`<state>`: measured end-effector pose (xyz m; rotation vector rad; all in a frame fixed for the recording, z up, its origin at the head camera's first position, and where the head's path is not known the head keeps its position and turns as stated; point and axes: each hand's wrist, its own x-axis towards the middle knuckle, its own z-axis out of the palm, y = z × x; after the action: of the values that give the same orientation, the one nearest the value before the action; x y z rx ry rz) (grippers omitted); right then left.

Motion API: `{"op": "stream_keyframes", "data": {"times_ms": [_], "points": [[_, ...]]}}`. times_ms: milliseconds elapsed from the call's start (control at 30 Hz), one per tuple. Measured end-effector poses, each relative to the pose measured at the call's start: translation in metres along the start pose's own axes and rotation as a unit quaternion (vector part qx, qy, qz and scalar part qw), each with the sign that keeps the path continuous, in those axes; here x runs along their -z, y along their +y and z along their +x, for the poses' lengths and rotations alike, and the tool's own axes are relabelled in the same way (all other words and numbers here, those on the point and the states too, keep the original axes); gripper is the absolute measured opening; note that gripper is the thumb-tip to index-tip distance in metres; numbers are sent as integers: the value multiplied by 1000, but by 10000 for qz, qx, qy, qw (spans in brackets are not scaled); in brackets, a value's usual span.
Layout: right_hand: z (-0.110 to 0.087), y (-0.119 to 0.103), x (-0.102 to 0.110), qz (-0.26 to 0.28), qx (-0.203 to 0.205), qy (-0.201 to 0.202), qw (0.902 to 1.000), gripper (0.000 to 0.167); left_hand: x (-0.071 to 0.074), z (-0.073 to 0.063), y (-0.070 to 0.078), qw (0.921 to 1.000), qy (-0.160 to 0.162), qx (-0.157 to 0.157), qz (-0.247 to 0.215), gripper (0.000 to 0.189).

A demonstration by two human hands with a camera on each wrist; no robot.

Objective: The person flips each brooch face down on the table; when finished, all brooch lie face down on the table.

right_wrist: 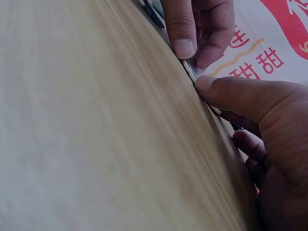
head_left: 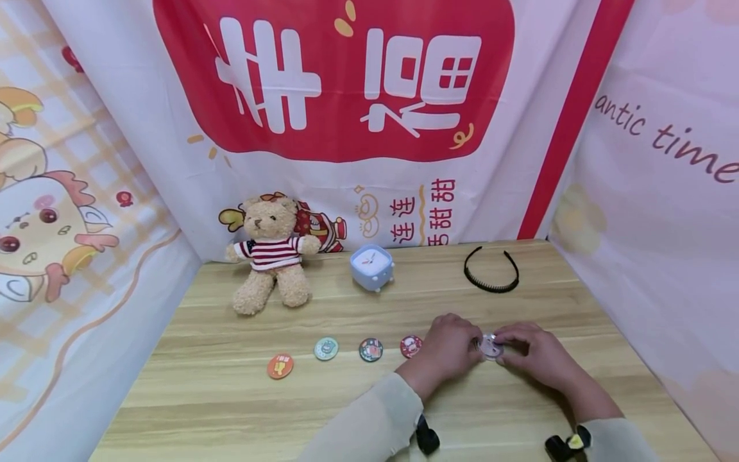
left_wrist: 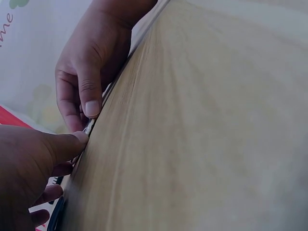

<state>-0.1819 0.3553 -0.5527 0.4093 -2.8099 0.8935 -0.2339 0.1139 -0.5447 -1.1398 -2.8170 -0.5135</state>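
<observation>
A small round badge (head_left: 491,347), pale and shiny with dark marks, lies at the right of the wooden table. My left hand (head_left: 447,346) pinches its left edge between thumb and fingers. At its right edge, my right hand (head_left: 537,353) grips with thumb and fingertips. In the left wrist view the badge's thin rim (left_wrist: 89,126) shows edge-on between both thumbs, close to the tabletop. A red badge (head_left: 410,346) sits beside the left hand, partly covered by it. Further left are a dark patterned badge (head_left: 371,350), a mint green one (head_left: 326,348) and an orange one (head_left: 280,366).
Behind the badges sit a teddy bear (head_left: 271,256) in a striped shirt and a light blue clock (head_left: 372,268). A black toothed headband (head_left: 491,287) lies at the back right. Printed cloth (head_left: 496,199) walls in the table (head_left: 219,417) at the back and sides.
</observation>
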Motion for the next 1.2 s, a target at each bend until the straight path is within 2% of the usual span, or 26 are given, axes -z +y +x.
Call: {"op": "stream_keyframes", "data": {"times_ms": [133,300,433,567,633,800,1067,1200], "points": [[0,0,0,31,-44,-107,9999,33,4,0,1,9998,-143,92,-112,24],[2,-2,1,190,-169,-243,9994,33,13,-4,-10,9990,-383,-158,-143,37],[6,-1,1,364,-275,-363,9983,33,30,-16,-28,9981,-435,-228,-374,47],[7,0,3,358,-309,-425,9980,33,44,-32,-44,9978,-411,13,-520,48],[6,1,4,354,-323,-428,9979,33,47,-39,-50,9978,-420,102,-501,46],[6,1,9,347,-363,-431,9978,32,48,-48,-55,9979,-391,161,-494,39],[3,-1,6,379,-266,-433,9980,33,34,-45,-51,9990,-161,99,-397,17],[3,-3,5,320,-310,-378,9983,34,31,-44,-49,9989,-99,49,-466,13]]}}
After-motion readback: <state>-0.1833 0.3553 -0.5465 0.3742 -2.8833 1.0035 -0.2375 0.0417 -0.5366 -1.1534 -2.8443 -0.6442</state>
